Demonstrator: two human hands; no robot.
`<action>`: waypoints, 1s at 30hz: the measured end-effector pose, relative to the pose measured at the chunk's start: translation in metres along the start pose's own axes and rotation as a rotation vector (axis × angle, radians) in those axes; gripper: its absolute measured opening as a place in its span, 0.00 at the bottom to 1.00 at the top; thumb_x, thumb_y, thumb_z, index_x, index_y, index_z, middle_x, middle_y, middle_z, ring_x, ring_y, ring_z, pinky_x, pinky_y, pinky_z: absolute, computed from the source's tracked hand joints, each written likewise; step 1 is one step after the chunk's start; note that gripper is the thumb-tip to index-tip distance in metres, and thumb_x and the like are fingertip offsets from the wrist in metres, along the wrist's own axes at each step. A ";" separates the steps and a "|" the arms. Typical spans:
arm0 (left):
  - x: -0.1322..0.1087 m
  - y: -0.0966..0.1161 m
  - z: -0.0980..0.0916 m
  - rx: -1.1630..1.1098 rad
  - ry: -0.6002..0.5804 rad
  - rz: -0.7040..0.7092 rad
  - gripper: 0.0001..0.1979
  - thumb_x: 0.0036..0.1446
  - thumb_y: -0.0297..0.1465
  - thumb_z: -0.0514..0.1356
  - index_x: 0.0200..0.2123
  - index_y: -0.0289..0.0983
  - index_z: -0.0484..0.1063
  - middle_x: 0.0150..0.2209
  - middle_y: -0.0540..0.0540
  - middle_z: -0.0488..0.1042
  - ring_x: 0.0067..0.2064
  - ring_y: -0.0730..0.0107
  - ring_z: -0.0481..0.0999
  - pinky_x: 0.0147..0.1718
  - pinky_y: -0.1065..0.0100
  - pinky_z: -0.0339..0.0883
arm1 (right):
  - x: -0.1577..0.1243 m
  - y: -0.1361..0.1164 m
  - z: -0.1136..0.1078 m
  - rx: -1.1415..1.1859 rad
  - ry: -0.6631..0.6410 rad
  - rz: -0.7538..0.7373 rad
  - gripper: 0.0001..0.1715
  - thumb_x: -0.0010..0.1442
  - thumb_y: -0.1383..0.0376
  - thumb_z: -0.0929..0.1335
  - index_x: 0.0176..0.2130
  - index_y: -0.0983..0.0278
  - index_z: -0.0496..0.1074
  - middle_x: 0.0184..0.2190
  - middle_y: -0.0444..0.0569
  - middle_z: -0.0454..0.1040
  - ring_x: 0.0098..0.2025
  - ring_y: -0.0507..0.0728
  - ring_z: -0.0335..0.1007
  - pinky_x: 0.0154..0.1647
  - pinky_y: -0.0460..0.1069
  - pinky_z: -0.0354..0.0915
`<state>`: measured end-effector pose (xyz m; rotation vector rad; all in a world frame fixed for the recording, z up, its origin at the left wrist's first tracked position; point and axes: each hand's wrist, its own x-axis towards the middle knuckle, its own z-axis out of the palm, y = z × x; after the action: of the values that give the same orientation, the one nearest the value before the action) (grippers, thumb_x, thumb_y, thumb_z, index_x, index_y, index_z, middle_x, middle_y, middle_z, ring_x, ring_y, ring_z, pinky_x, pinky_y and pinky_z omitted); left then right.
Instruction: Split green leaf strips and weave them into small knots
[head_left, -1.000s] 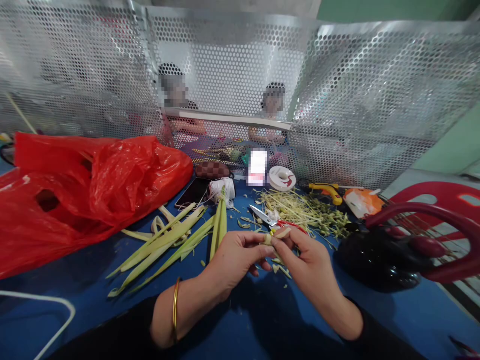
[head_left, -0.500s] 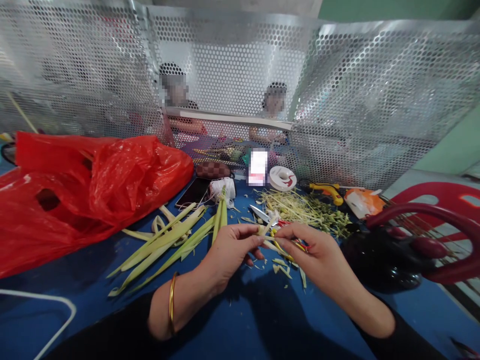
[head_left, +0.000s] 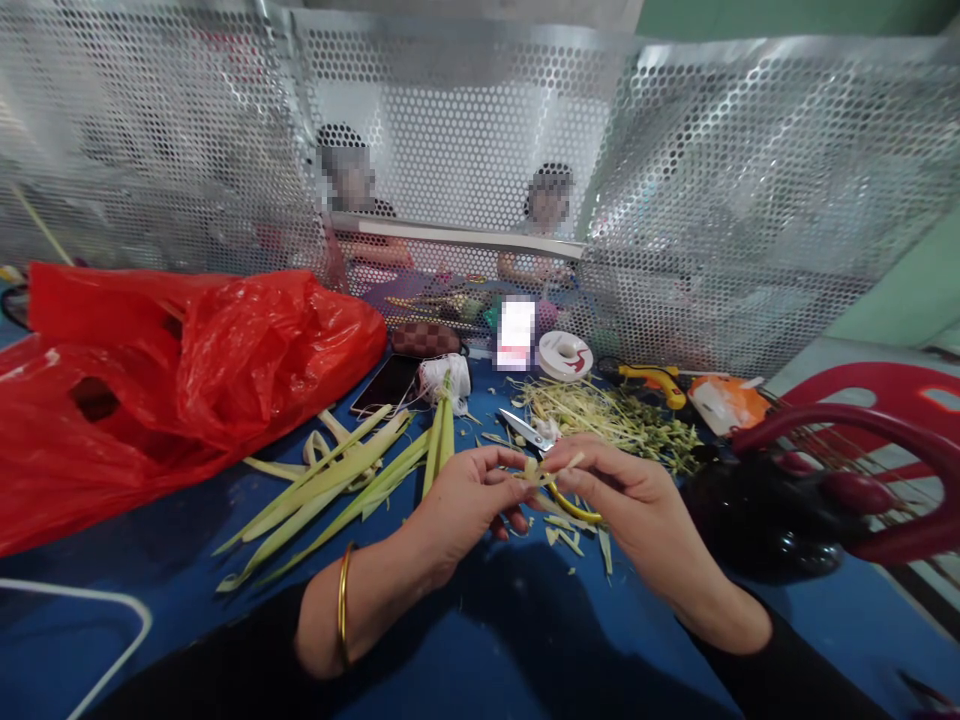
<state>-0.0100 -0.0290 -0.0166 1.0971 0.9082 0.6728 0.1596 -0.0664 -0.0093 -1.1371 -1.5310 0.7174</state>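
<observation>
Between my two hands is a small pale-yellow leaf strip (head_left: 534, 472), folded or looped over itself. My left hand (head_left: 480, 490) pinches it with thumb and fingertips, a gold bangle on that wrist. From the other side my right hand (head_left: 611, 485) pinches the strip too, with a short end poking up past the fingers. Just behind the hands lie scissors (head_left: 523, 428), their blades pointing up-left and their handles partly covered by my right hand. Small leaf scraps (head_left: 564, 537) are scattered under the hands. Long pale-green leaves (head_left: 330, 485) lie to the left.
A red plastic bag (head_left: 187, 370) covers the left side. Behind the hands are a white thread spool (head_left: 446, 380), a ribbon reel (head_left: 566, 356), a dark phone (head_left: 386, 385) and a pile of dried stems (head_left: 600, 415). A black kettle (head_left: 765, 520) stands at right. Two people sit beyond the perforated metal screen (head_left: 465, 130).
My right hand has shifted slightly up and left, closer to my left hand. The strip's end now sticks up beyond the right fingers. My left hand has barely moved.
</observation>
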 end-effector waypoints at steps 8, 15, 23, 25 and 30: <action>-0.001 -0.001 0.001 -0.018 0.029 0.007 0.12 0.47 0.32 0.65 0.34 0.36 0.67 0.25 0.49 0.76 0.20 0.78 0.69 0.18 0.74 0.57 | -0.004 0.002 0.007 0.022 0.086 0.103 0.04 0.53 0.64 0.71 0.31 0.62 0.75 0.23 0.43 0.74 0.23 0.51 0.69 0.23 0.45 0.67; -0.001 0.000 0.002 -0.033 0.071 0.028 0.12 0.48 0.31 0.65 0.35 0.35 0.67 0.24 0.49 0.76 0.19 0.78 0.69 0.18 0.74 0.58 | -0.009 0.009 0.002 -0.355 0.095 -0.097 0.06 0.59 0.65 0.68 0.33 0.61 0.76 0.32 0.47 0.79 0.35 0.56 0.74 0.33 0.49 0.69; 0.000 0.000 0.004 -0.010 0.103 0.039 0.09 0.48 0.28 0.64 0.34 0.35 0.68 0.23 0.50 0.76 0.18 0.78 0.69 0.17 0.75 0.57 | -0.010 0.007 0.002 -0.555 0.000 -0.188 0.10 0.61 0.67 0.65 0.34 0.60 0.76 0.31 0.47 0.78 0.33 0.56 0.74 0.34 0.50 0.69; -0.001 0.000 0.004 0.019 0.113 0.047 0.09 0.47 0.29 0.64 0.34 0.35 0.69 0.23 0.50 0.76 0.18 0.78 0.70 0.17 0.75 0.58 | -0.010 0.006 0.003 -0.566 0.003 -0.197 0.10 0.61 0.67 0.65 0.34 0.60 0.76 0.31 0.47 0.78 0.33 0.56 0.74 0.33 0.50 0.69; -0.002 0.000 0.006 0.115 0.139 0.054 0.08 0.46 0.29 0.63 0.33 0.35 0.73 0.20 0.51 0.73 0.18 0.75 0.70 0.18 0.73 0.59 | -0.011 0.009 0.004 -0.544 0.072 -0.144 0.07 0.58 0.66 0.68 0.39 0.61 0.75 0.29 0.46 0.79 0.30 0.56 0.76 0.31 0.50 0.69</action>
<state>-0.0054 -0.0331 -0.0147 1.1914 1.0492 0.7564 0.1584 -0.0731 -0.0225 -1.4094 -1.7794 0.1552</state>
